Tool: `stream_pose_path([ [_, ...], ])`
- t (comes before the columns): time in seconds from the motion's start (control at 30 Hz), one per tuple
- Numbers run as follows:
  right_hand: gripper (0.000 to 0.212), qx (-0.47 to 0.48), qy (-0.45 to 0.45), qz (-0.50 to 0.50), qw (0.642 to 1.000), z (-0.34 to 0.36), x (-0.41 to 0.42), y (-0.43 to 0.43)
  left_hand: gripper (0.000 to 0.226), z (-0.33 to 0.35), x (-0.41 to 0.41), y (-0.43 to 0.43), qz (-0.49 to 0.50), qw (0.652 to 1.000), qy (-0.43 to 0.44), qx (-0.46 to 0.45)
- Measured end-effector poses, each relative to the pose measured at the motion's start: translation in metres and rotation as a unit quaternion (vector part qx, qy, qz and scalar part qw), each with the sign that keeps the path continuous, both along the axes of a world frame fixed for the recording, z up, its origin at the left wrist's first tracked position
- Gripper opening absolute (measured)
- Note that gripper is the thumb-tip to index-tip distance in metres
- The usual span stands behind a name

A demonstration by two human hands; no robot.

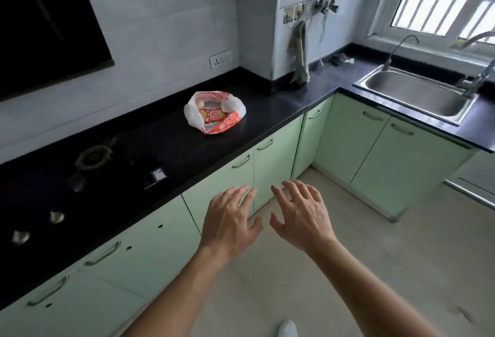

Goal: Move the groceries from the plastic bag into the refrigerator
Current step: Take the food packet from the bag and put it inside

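Observation:
A white and red plastic bag (193, 114) lies open on the black countertop (267, 111), near the wall. Inside it I see a red and yellow packet (211, 115) and something pale and round behind it. My left hand (230, 222) and my right hand (301, 213) hover side by side in front of the green cabinets, below the counter's edge and well short of the bag. Both have their fingers spread and hold nothing. No refrigerator is in view.
A gas hob (93, 160) with knobs sits in the counter at the left. A steel sink (417, 94) with a tap is at the right under the window. A cloth (300, 52) hangs on the wall corner. Beige floor lies below.

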State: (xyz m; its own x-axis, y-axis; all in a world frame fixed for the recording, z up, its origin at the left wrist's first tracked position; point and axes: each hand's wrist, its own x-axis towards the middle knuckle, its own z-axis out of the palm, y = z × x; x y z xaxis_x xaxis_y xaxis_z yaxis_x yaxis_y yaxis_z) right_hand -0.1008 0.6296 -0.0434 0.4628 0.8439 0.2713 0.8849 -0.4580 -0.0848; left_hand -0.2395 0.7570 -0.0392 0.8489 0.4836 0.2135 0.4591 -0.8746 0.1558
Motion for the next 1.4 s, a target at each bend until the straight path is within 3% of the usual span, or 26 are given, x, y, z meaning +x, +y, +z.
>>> stream_pose_path([
  [0.23,0.061,-0.009,0.021,-0.024,0.999,0.001,0.11,0.013,0.062,0.014,0.106,0.025,0.021,1.0,0.0,0.006],
  [0.6,0.058,-0.006,0.038,0.012,0.999,-0.006,0.177,0.083,0.062,0.003,0.166,0.081,0.054,0.999,0.007,-0.001],
  [1.4,0.056,-0.031,0.02,0.079,0.996,-0.007,0.306,0.386,0.065,-0.022,0.277,0.366,0.09,0.995,0.017,-0.045],
])
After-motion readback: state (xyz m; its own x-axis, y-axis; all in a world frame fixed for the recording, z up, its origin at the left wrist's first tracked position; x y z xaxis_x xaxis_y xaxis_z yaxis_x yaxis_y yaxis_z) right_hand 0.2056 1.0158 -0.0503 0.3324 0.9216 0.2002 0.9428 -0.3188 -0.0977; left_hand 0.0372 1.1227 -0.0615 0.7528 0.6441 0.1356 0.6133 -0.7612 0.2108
